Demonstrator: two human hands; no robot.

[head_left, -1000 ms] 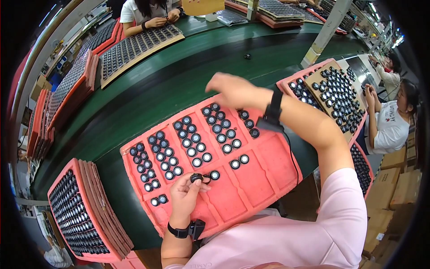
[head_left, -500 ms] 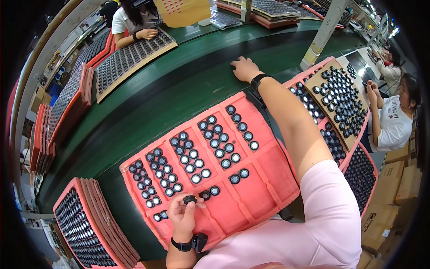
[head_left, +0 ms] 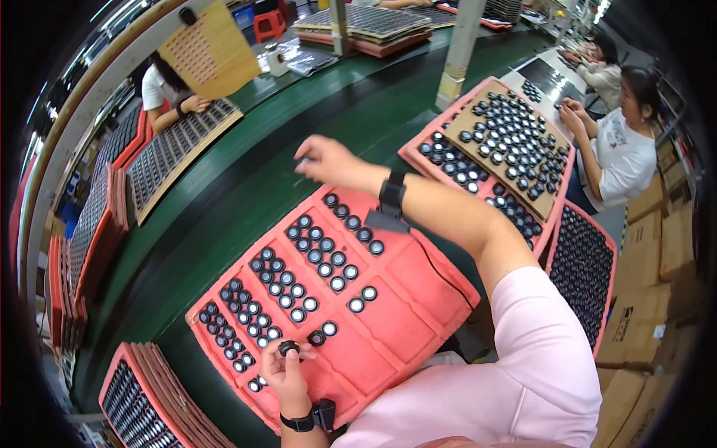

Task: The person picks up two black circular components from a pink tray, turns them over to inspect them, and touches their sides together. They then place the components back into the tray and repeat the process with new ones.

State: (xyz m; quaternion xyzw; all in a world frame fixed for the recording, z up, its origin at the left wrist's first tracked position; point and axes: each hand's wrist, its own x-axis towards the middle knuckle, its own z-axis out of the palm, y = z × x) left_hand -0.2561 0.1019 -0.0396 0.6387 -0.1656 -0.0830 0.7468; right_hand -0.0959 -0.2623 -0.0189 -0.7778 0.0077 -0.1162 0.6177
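My left hand (head_left: 286,381) is closed at the fingertips round a small black round part (head_left: 288,347), held just above the near left of a pink tray (head_left: 426,328). Beside it in the tray lie two similar parts (head_left: 323,333). Rows of black round parts with grey or pale discs (head_left: 282,278) fill the tray's far compartments. Over the green conveyor belt (head_left: 261,168), beyond the tray's far edge, my right hand (head_left: 332,160) has its fingers drawn together. Something small and greyish shows at their tips, too blurred to name.
At right, a brown board (head_left: 515,142) of loose round parts rests on a pink tray. Stacked pink trays (head_left: 160,396) stand at lower left. A pale post (head_left: 457,56) rises beyond the belt. Co-workers sit at far left and right; cardboard boxes (head_left: 635,328) are piled at right.
My right hand has come up off the belt and nearer the tray, its fingers now drawn together. The left hand keeps its round part. The whole view has shifted.
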